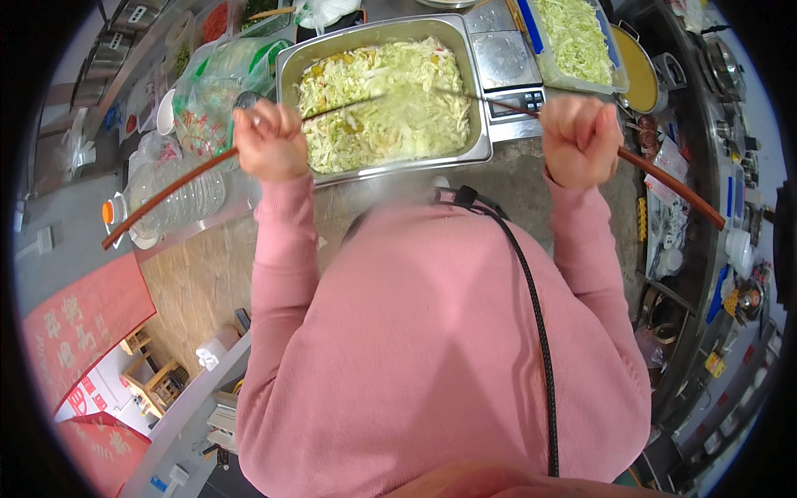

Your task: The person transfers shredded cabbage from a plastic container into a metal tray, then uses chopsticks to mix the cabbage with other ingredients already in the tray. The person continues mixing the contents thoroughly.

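Observation:
My left hand [271, 140] is closed in a fist around a long reddish-brown wooden stick [174, 194], like a long cooking chopstick. A matching stick [675, 188] is gripped in my right hand [582, 142]. Both sticks slant inward, their thin ends over a rectangular stainless steel pan [398, 167]. Shredded cabbage [386, 118] with yellowish pieces fills much of the pan. The middle of the cabbage is blurred and hazy, so I cannot tell how deep the tips reach. Each fist is raised beside the pan, the left at its left side, the right beyond its right rim.
Right of the pan sit a digital scale [510, 103], a plastic tub of shredded cabbage [576, 46] and a pot of yellow liquid [635, 68]. At left are plastic bags [218, 87] and a large clear bottle [180, 190]. A black cord [529, 280] hangs down my front.

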The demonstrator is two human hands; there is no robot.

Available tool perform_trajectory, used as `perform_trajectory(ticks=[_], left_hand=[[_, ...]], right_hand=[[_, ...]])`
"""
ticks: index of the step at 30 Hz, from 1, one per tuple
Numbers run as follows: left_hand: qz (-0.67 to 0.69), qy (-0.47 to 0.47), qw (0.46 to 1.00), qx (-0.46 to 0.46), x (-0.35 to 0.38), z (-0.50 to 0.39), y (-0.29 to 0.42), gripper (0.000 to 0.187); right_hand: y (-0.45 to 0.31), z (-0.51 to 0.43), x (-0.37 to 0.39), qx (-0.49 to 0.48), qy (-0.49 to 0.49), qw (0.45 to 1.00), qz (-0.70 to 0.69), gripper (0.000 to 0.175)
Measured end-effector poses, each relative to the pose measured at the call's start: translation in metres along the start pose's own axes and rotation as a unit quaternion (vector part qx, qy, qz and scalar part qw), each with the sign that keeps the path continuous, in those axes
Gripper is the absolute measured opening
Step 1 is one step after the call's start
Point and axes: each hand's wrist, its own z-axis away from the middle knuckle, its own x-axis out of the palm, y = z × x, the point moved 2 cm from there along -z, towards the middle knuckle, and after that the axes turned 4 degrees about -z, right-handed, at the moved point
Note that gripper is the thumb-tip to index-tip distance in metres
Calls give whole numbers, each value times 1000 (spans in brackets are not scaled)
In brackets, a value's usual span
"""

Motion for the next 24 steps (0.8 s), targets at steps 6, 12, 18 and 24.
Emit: perform_trajectory(ticks=[6, 12, 18, 24], left_hand=[[-99, 116, 985, -80, 19, -13, -56, 41], [-34, 110, 993, -32, -19, -16, -2, 42], [-98, 160, 982, -32, 8, -34, -45, 40], [-16, 144, 990, 1, -25, -20, -5, 37]], right_hand=[[75, -22, 13, 59, -17, 982, 176, 36], [17, -20, -12, 15, -25, 999, -18, 39], [88, -35, 15, 29, -3, 997, 73, 36], [43, -28, -8, 43, 9, 999, 17, 35]])
